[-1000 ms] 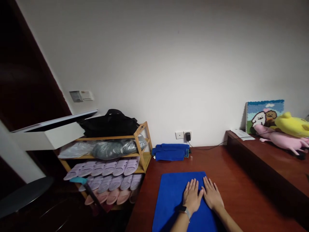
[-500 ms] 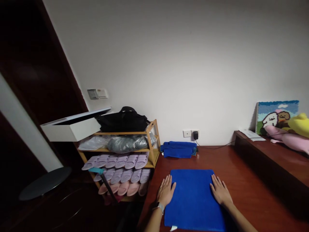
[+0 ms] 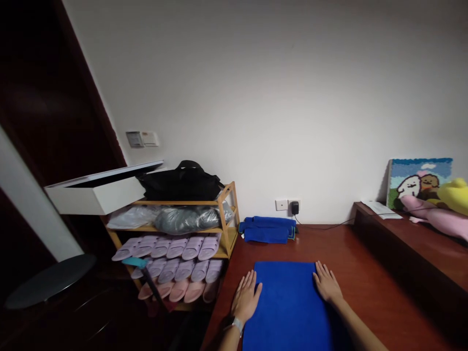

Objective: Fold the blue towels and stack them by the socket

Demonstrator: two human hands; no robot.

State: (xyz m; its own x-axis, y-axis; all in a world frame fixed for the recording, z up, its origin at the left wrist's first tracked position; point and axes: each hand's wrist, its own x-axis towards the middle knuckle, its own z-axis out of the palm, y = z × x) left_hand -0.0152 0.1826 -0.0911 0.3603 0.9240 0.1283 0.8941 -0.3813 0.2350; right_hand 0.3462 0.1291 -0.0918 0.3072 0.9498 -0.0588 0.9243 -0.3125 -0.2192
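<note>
A flat blue microfibre towel (image 3: 287, 307) lies on the glossy reddish-brown wooden table (image 3: 369, 273), running off the bottom of the view. My left hand (image 3: 246, 302) rests flat with its fingers spread, against the towel's left edge. My right hand (image 3: 327, 283) lies at the towel's right edge near its far corner, also flat with fingers apart. Neither hand grips anything. A watch or band sits on my left wrist (image 3: 234, 324).
Folded blue towels (image 3: 267, 230) lie at the table's far end, below a plugged-in charger (image 3: 294, 208). A bamboo shoe rack (image 3: 228, 229) with slippers stands left. A raised wooden ledge (image 3: 402, 239) at right holds plush toys and a yarn picture.
My hands have moved apart, from side by side on the towel's middle to its left and right edges. The view has shifted slightly, and the towel lies flat.
</note>
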